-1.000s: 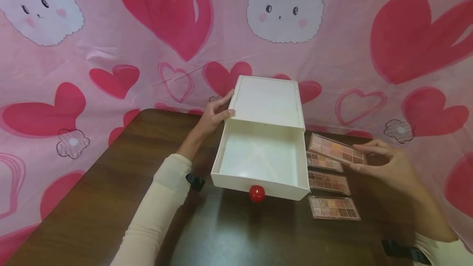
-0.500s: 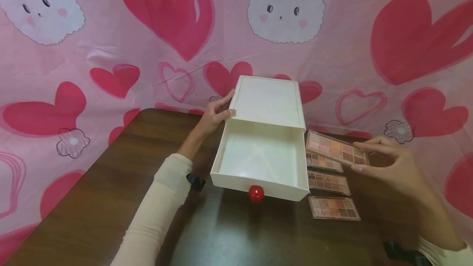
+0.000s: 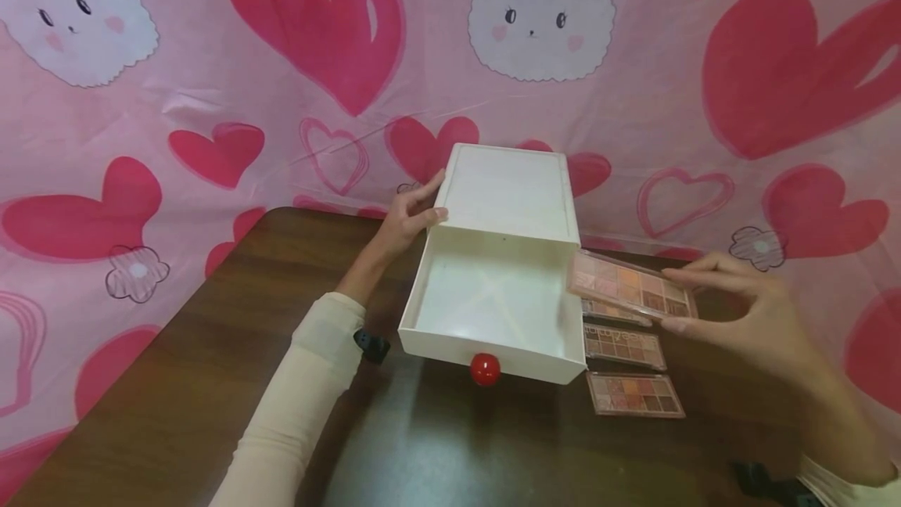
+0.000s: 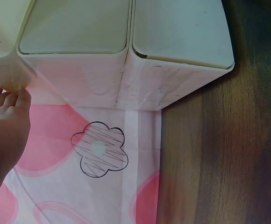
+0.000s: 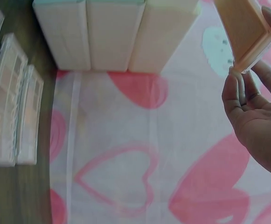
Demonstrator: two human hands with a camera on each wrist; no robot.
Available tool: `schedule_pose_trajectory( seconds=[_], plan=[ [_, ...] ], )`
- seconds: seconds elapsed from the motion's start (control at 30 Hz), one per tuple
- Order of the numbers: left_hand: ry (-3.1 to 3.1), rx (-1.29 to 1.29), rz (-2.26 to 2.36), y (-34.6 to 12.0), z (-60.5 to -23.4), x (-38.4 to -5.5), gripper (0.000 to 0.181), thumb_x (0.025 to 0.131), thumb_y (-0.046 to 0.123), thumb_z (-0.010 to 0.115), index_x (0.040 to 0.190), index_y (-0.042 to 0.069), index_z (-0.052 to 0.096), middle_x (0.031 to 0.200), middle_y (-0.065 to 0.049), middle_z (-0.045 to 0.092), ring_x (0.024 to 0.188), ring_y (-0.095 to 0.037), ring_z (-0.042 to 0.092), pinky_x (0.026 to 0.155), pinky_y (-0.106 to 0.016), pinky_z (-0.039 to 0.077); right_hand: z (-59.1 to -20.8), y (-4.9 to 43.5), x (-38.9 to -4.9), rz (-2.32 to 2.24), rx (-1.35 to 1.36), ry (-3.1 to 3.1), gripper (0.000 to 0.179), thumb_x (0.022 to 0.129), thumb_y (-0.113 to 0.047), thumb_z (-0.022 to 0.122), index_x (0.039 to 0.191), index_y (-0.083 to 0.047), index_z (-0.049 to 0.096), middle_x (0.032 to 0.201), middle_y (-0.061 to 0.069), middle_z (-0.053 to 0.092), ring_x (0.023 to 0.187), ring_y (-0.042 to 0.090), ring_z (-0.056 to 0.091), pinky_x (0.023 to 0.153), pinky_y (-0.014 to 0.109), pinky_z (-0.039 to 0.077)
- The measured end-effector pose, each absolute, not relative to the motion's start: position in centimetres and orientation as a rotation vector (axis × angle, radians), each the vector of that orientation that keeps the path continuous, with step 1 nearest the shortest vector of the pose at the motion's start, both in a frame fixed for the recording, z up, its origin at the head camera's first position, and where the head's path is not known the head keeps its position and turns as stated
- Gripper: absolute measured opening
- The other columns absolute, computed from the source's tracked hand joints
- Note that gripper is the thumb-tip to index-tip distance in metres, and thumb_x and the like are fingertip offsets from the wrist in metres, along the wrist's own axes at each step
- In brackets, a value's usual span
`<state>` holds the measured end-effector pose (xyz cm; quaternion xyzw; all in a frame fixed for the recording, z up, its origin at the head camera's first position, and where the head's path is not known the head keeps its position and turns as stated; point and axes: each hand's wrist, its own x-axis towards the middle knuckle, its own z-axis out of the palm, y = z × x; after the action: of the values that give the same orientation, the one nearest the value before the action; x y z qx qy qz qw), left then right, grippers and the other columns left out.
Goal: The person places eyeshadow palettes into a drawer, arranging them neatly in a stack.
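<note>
My right hand [image 3: 756,315] pinches the right end of a clear-cased eyeshadow palette [image 3: 626,285] between thumb and fingers. The palette is raised and slightly tilted, its left end over the right wall of the pulled-out drawer [image 3: 493,296]. In the right wrist view, the peach-toned underside of that palette [image 5: 245,35] shows. The drawer is white, with a red round knob [image 3: 486,369] and nothing inside. My left hand [image 3: 404,221] rests against the left side of the white drawer cabinet [image 3: 507,190], thumb at its top front edge; fingertips touch the side wall in the left wrist view.
Three more palettes lie in a column right of the drawer: a partly covered one [image 3: 612,313], a brown-toned one [image 3: 624,346] and a front one [image 3: 635,395]. All stand on a dark wooden table [image 3: 211,382]. A pink heart-patterned cloth [image 3: 338,37] hangs close behind.
The held palette has moved left with my right hand, from beside the drawer to over its right wall. My left hand and the drawer have stayed in place.
</note>
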<state>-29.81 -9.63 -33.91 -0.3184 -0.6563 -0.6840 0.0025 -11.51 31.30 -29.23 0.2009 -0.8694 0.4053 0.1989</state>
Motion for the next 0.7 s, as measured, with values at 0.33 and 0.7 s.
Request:
schedule_pose_trajectory(
  seconds=[0.33, 0.7],
  plan=[
    [-2.048, -0.991, -2.167, -9.6, -33.8, -29.6, 0.072, 0.089, 0.003, 0.052, 0.155, -0.009, 0.025, 0.168, -0.02, 0.022, 0.155, -0.032, 0.024, 0.124, -0.031, 0.032, -28.6, 27.7, -11.7, 1.136, 0.609, -2.462, 0.059, 0.06, 0.007, 0.091, 0.115, -0.008, 0.077, 0.099, -0.006, 0.067, 0.1, 0.004, 0.056, 0.09, 0.012, 0.04],
    [-2.033, -1.026, -2.138, -9.6, -34.0, -29.8, 0.074, 0.087, 0.004, 0.053, 0.153, -0.012, 0.024, 0.165, -0.025, 0.022, 0.154, -0.037, 0.023, 0.124, -0.029, 0.03, -28.5, 24.6, -12.8, 1.179, 0.83, -2.405, 0.062, 0.055, 0.007, 0.094, 0.114, -0.007, 0.077, 0.095, -0.008, 0.065, 0.091, 0.006, 0.053, 0.074, 0.017, 0.044]
  ],
)
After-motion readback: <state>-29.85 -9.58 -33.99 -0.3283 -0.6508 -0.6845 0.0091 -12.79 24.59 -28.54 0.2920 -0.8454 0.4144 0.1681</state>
